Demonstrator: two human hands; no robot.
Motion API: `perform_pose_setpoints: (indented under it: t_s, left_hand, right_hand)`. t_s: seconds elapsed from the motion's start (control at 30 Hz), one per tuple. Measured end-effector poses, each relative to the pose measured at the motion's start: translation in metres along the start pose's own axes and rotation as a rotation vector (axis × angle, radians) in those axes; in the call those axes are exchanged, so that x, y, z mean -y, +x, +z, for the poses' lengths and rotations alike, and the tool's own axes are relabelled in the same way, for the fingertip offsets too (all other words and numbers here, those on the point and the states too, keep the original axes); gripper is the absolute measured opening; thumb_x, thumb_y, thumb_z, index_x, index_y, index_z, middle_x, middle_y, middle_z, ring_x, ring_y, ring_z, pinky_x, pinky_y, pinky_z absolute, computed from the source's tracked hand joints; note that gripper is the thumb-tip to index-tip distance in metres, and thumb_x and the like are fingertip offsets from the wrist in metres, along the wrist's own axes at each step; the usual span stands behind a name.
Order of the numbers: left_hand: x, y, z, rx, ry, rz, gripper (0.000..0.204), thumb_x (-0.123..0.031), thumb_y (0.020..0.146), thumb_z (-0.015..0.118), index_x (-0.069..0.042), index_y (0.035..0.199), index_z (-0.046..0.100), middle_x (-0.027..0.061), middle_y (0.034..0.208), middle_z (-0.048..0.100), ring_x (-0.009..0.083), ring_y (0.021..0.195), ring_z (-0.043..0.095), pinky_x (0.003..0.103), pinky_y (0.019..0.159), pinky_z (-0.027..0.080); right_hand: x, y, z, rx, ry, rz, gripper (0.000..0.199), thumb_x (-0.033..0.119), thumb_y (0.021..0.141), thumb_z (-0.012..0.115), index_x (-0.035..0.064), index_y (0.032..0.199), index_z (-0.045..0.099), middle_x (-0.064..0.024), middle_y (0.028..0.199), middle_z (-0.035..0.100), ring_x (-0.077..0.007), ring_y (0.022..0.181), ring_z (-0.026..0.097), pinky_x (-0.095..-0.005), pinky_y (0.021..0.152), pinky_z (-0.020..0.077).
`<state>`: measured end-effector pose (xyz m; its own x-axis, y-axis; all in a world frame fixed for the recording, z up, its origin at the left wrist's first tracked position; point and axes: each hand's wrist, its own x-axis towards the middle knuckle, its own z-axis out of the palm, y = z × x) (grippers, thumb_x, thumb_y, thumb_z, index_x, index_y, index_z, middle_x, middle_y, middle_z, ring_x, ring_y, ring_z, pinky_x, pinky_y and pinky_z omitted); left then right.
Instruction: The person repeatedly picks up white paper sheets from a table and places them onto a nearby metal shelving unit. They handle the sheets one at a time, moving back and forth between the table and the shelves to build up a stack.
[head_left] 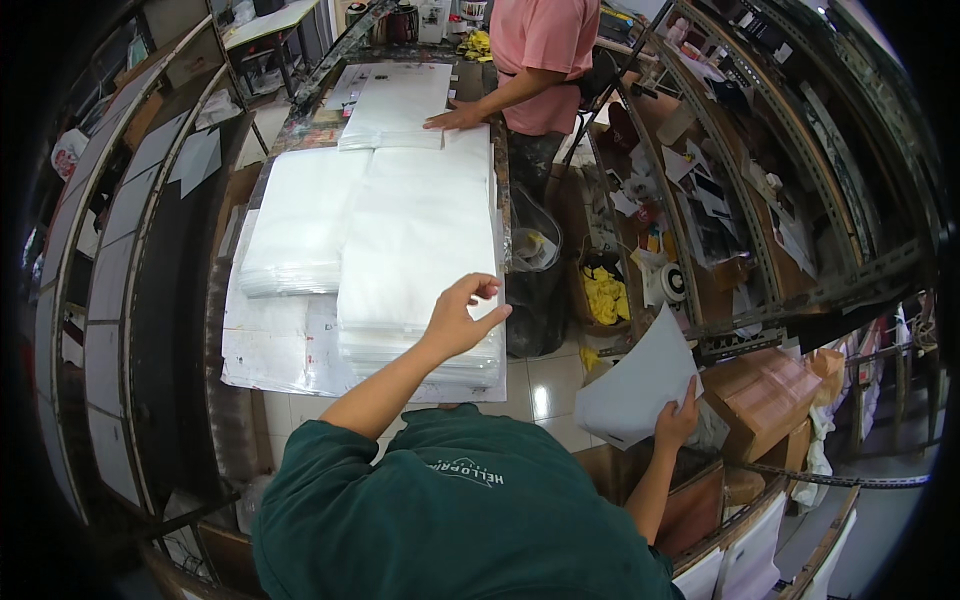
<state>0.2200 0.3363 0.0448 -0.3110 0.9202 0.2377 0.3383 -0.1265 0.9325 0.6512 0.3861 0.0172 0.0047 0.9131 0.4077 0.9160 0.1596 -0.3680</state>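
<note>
Left hand (462,318) pinches, fingers together, on the sheet stack (420,250); right hand (677,418), at four o'clock, clamps a grey sheet (635,385); lifting one sheet needs a light pinch.

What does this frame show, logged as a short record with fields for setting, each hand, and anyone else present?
setting: cluttered workshop, a long table stacked with white sheets, metal shelving on both sides
left hand: over the near corner of the near stack of sheets, fingers curled at the top sheet; grip unclear
right hand: holding a loose white sheet by its edge, off the table
other stacks: one at left, one at the far end
other person: a hand resting on the far stack
</note>
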Motion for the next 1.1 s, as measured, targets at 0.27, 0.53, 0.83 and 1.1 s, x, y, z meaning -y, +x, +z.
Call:
perform_pose_setpoints:
  t_s: [0.27, 0.53, 0.83, 1.1]
  left_hand:
    - [0.011, 0.069, -0.058, -0.19, 0.557, 0.22, 0.045, -0.025, 0.071, 0.073, -0.009, 0.109, 0.055, 0.0077, 0.097, 0.06, 0.0246, 0.092, 0.058, 0.036, 0.077, 0.047]
    - [0.104, 0.186, -0.139, -0.491, 1.342, -0.015, 0.085, -0.015, 0.07, 0.067, -0.022, 0.143, 0.023, 0.0097, 0.141, 0.032, 0.0312, 0.133, 0.024, 0.047, 0.104, 0.026]
    - [0.307, 0.241, -0.181, 0.015, 1.351, 0.226, 0.013, -0.007, 0.079, 0.049, -0.004, 0.072, 0.06, 0.0139, 0.073, 0.061, 0.0296, 0.064, 0.059, 0.042, 0.057, 0.045]
    - [0.167, 0.218, -0.116, 0.035, 1.199, 0.194, 0.026, -0.023, 0.097, 0.033, -0.009, 0.1, 0.054, 0.0152, 0.099, 0.063, 0.0338, 0.087, 0.062, 0.045, 0.068, 0.048]
  right_hand:
    - [0.034, -0.016, -0.007, -0.086, 0.073, 0.092, 0.071, -0.005, 0.071, 0.043, 0.0043, 0.14, 0.03, -0.0291, 0.117, 0.047, -0.0432, 0.108, 0.048, -0.044, 0.092, 0.0386]
    - [0.068, -0.04, -0.021, -0.076, 0.125, 0.096, 0.068, -0.006, 0.071, 0.043, 0.0035, 0.138, 0.034, -0.0279, 0.12, 0.047, -0.0418, 0.109, 0.049, -0.043, 0.094, 0.0383]
    - [0.102, -0.057, -0.084, -0.221, 0.153, 0.115, 0.066, -0.004, 0.071, 0.048, 0.0012, 0.136, 0.036, -0.0216, 0.127, 0.049, -0.0301, 0.11, 0.053, -0.0321, 0.088, 0.0433]
    - [-0.046, -0.15, -0.238, -0.749, 0.252, 0.685, 0.067, -0.008, 0.07, 0.053, 0.0091, 0.134, 0.044, -0.0087, 0.109, 0.059, -0.0126, 0.075, 0.06, -0.0238, 0.061, 0.0501]
